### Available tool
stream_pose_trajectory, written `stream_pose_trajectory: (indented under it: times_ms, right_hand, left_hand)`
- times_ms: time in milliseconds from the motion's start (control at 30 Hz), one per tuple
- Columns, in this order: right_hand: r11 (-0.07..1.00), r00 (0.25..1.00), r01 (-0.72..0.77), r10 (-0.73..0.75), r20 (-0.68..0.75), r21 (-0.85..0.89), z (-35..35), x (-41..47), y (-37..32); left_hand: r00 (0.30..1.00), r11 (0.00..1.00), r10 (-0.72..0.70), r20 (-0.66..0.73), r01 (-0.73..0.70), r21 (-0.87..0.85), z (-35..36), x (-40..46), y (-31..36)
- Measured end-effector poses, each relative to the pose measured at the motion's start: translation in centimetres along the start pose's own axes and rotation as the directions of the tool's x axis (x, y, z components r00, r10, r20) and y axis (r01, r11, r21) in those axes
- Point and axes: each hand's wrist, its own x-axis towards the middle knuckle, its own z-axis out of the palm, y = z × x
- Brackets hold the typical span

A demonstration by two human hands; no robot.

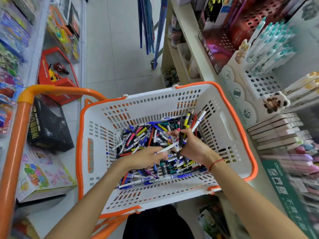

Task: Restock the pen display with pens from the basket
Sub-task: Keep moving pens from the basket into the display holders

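A white basket with an orange rim (pixel 229 128) sits in front of me, its floor covered by a heap of loose pens (pixel 138 138) in blue, white, black, yellow and red. My right hand (pixel 191 144) is inside the basket, shut on a bunch of pens (pixel 185 123) that stick up and back. My left hand (pixel 146 156) is beside it, its fingers pinching the lower end of a white pen (pixel 170 147) that runs into the right hand's bunch. The pen display (pixel 259 66) stands on the shelf at the right, with teal-capped pens in its upper rows.
An orange cart handle (pixel 22 118) rises at the left. Toy boxes fill the left shelves (pixel 43 169). Boxed pens and stationery (pixel 279 131) line the right shelf beside the basket. The tiled aisle floor (pixel 120 49) lies ahead, with a blue wheeled stand (pixel 155 31) on it.
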Motion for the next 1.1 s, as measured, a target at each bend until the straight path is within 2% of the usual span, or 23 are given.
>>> stream_pose_trajectory:
  times_ms: [67, 133, 200, 233, 267, 367, 400, 500, 633, 733, 833, 900, 1000, 1100]
  right_hand:
    - [0.998, 0.999, 0.026, -0.024, -0.021, 0.064, -0.1, 0.1, 0.0]
    - [0.991, 0.999, 0.04, -0.038, -0.019, 0.131, -0.1, 0.1, -0.2]
    - [0.987, 0.999, 0.045, -0.045, -0.006, 0.153, 0.1, -0.1, -0.4]
    - [0.989, 0.999, 0.042, -0.045, 0.019, 0.144, 0.4, -0.3, -0.5]
    - [0.992, 0.998, 0.034, -0.041, 0.056, 0.125, 0.7, -0.5, -0.5]
    - [0.995, 0.989, 0.037, -0.05, 0.141, 0.094, 1.8, -0.7, -0.2]
    - [0.994, 0.987, 0.04, -0.055, 0.15, 0.097, 2.1, -0.8, -0.1]
    - [0.995, 0.984, 0.03, -0.046, 0.173, 0.09, 3.3, -1.1, 0.2]
    - [0.997, 0.984, -0.036, 0.023, 0.175, 0.074, 4.8, -2.0, 0.5]
    - [0.998, 0.984, -0.029, 0.038, 0.173, -0.055, 5.0, -3.0, 0.6]
    - [0.988, 0.997, -0.01, 0.022, 0.074, -0.154, 4.2, -3.5, 0.3]
    - [0.983, 0.999, 0.0, -0.008, -0.046, -0.181, 3.6, -3.0, 0.3]
    - [0.978, 0.983, 0.017, -0.055, -0.178, -0.207, 4.0, -1.5, 0.2]
    - [0.995, 0.972, 0.093, -0.098, -0.213, -0.037, 5.3, -0.2, 0.2]
  left_hand:
    - [0.999, 0.994, -0.037, 0.022, 0.039, -0.098, -0.6, -0.7, -0.6]
    - [0.998, 0.947, -0.067, -0.016, 0.059, -0.315, -1.1, -1.5, -1.2]
    - [0.988, 0.802, -0.11, -0.106, 0.025, -0.596, -1.3, -1.7, -1.2]
    - [0.979, 0.734, -0.138, -0.15, 0.0, -0.679, -1.4, -1.6, -1.1]
    - [0.971, 0.707, -0.152, -0.183, -0.023, -0.706, -1.4, -1.4, -1.0]
    - [0.966, 0.782, -0.146, -0.213, -0.019, -0.623, -1.4, -0.7, -0.3]
    - [0.97, 0.778, -0.147, -0.196, -0.009, -0.628, -1.3, -0.5, -0.1]
    - [0.972, 0.713, -0.139, -0.191, -0.035, -0.7, -0.9, 0.1, 0.5]
    - [0.939, 0.65, -0.183, -0.29, -0.105, -0.752, -0.3, 1.1, 1.4]
    - [0.864, 0.54, -0.29, -0.411, -0.207, -0.816, -0.8, 1.2, 1.7]
    - [0.793, 0.437, -0.313, -0.523, -0.369, -0.82, -2.1, 0.8, 1.6]
    - [0.777, 0.471, -0.284, -0.562, -0.397, -0.788, -2.3, 0.7, 1.5]
    - [0.787, 0.619, -0.23, -0.573, -0.336, -0.71, -1.0, 1.4, 1.1]
    - [0.748, 0.665, -0.237, -0.62, -0.341, -0.665, 0.5, 2.2, 1.6]
